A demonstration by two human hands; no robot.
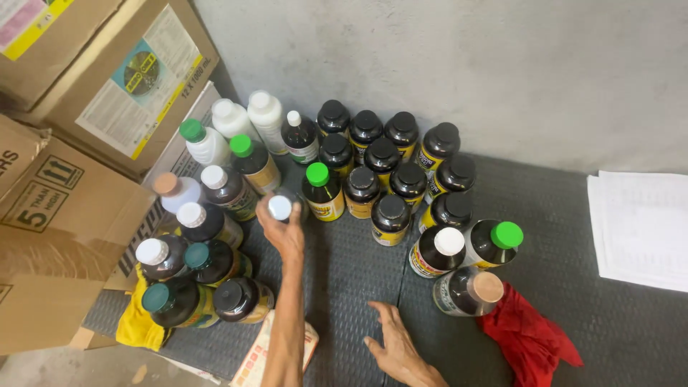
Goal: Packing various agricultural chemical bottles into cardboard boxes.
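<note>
Reaching far across the dark mat [344, 272], the left hand [283, 233] wraps its fingers around a dark bottle with a white cap [281, 206]. The bottle stands straight up, with its cap pointing at the camera. It sits in the gap between the mixed bottles on the left [208, 258] and the black-capped bottles [390, 161] by the far wall. A green-capped bottle [322, 190] stands just to its right. The right hand [394, 344] is nearer, flat on the mat, fingers spread, holding nothing. It is well apart from the bottle.
</note>
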